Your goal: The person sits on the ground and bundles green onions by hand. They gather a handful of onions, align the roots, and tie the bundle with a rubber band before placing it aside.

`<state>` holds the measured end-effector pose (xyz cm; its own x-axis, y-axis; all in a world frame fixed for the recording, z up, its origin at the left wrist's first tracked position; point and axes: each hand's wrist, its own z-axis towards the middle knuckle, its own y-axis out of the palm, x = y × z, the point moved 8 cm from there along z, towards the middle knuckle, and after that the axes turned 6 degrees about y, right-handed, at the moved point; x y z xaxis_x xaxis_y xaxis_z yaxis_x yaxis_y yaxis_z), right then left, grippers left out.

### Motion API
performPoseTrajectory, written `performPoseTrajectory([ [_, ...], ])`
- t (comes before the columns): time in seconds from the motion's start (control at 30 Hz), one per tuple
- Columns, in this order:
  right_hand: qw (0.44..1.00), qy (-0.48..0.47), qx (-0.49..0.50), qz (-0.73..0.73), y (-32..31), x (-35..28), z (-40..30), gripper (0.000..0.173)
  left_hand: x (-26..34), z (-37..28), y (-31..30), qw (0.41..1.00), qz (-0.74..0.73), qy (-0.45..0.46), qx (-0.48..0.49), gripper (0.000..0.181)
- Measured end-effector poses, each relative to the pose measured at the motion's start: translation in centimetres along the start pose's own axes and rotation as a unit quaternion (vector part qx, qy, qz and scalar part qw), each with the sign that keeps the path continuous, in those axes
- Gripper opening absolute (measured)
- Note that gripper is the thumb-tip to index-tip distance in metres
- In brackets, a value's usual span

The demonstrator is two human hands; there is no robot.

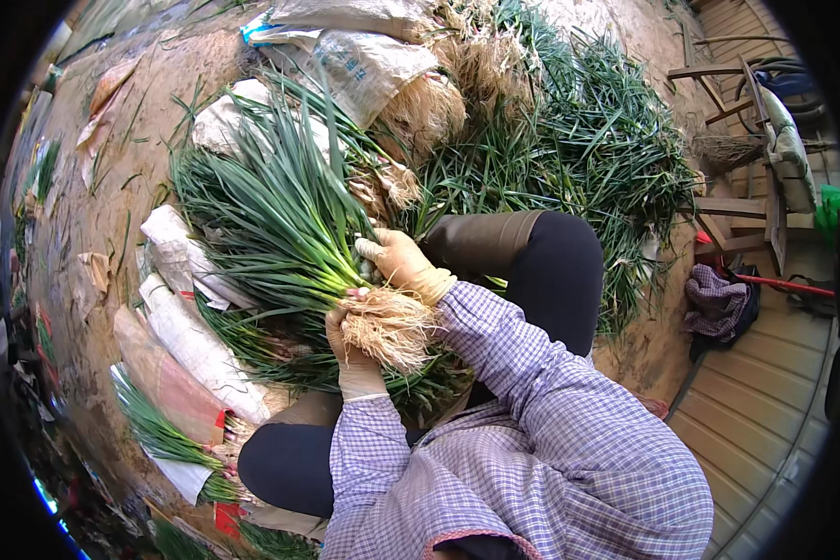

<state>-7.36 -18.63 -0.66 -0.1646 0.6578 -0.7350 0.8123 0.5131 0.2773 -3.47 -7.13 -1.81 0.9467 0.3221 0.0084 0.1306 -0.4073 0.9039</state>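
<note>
A bunch of green garlic (315,245) is held low by both my hands, its long leaves fanned toward the upper left. Pale tangled roots (392,329) spread from its base toward my right sleeve. My right hand (400,260), in a cream glove, closes around the stems just above the bulbs. From the near side, my left hand (353,364), gloved too, grips the bunch by the root end, and part of it is hidden behind the roots. More green garlic (245,336) lies beneath the bunch, between my bent knees.
A large heap of green garlic (595,133) covers the ground at upper right. Bundles partly wrapped in a woven sack (371,66) lie beyond my hands. White rolled sacking (196,346) and a wrapped bundle (168,420) are at left. A wooden chair (773,168) stands at right.
</note>
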Motion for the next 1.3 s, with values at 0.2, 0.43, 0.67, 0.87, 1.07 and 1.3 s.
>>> performPoseTrajectory([
  [0.2,0.901,0.006,-0.144,-0.410,-1.1,10.9,5.1,0.025,-0.9,-0.9,4.8,0.990,-0.086,-0.033,-0.109,0.067],
  [0.43,0.896,0.036,0.149,-0.417,-9.4,-0.9,6.3,0.040,-0.1,0.4,4.1,0.984,-0.149,-0.053,-0.082,0.068],
  [0.67,0.840,-0.019,0.317,-0.440,-15.4,-3.7,11.7,0.030,-0.1,1.4,4.4,0.990,-0.083,-0.004,-0.116,0.073],
  [0.87,0.888,-0.040,0.286,-0.359,-11.7,-0.2,9.0,0.028,0.3,1.3,1.8,0.994,-0.070,-0.015,-0.080,0.077],
  [1.07,0.943,-0.166,0.221,-0.184,-9.0,-8.9,5.1,0.023,2.4,1.0,2.5,0.987,-0.034,-0.008,-0.159,0.077],
  [1.3,0.868,-0.213,-0.070,-0.442,-1.1,-7.8,-4.5,0.026,1.2,0.8,5.5,0.995,-0.004,0.004,-0.104,0.071],
])
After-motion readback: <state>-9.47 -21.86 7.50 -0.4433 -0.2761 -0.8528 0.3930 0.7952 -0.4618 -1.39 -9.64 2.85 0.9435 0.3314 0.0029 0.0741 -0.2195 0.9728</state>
